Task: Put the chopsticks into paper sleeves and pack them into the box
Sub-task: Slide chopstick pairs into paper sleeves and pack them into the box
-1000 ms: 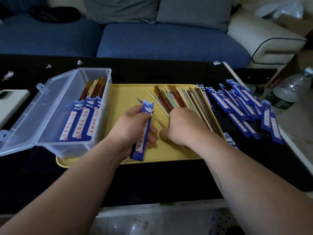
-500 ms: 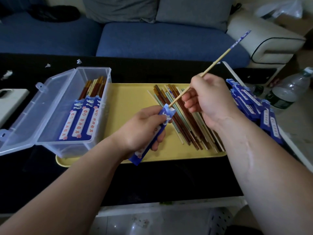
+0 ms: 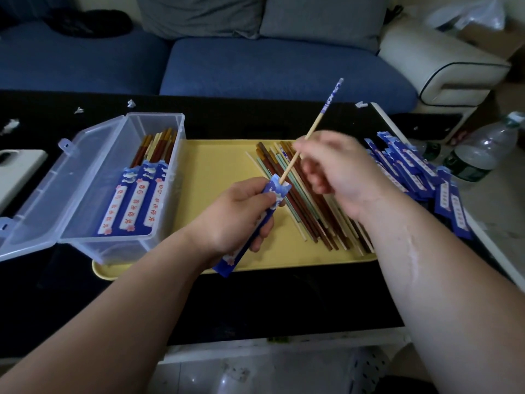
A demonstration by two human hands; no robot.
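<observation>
Our left hand (image 3: 235, 220) grips a blue sleeve (image 3: 277, 191) over the yellow tray (image 3: 216, 166), fingers curled round it. Our right hand (image 3: 338, 169) pinches a pale chopstick (image 3: 315, 123) whose lower tip is at the sleeve's mouth. Loose chopsticks (image 3: 306, 211) lie on the tray, empty sleeves (image 3: 412, 169) heap on the surface (image 3: 255, 302) to the right, and three filled sleeves (image 3: 136, 200) rest in the open box (image 3: 85, 177) at left.

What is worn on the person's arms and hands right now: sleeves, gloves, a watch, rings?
Nothing that shows. The left hand and right hand are bare, with no gloves, rings or bands visible. The left forearm and right forearm are bare to the frame's edge: no sleeve, no watch. The right forearm carries a long streaky mark.
</observation>
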